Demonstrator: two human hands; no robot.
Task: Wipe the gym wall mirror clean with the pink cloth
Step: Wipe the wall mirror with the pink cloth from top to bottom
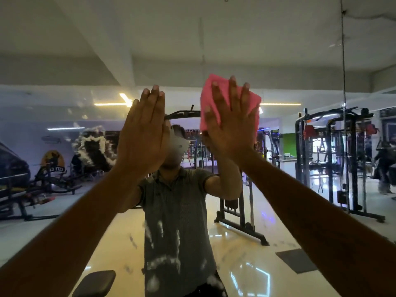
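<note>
The right hand (230,123) presses the pink cloth (211,99) flat-fingered onto the mirror (64,71), hiding most of it; the left hand (145,133) lies open beside it, white smears (162,262) below.

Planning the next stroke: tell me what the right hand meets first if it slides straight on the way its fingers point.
Only more mirror: the right hand, flat on the pink cloth, points up the glass, which looks free as far as shown.

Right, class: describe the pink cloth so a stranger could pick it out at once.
Start at the big wall mirror filling the view. Two raised hands meet it at the centre; the right hand presses the cloth flat against the glass. It is the only bright pink thing, showing between spread fingers.
</note>
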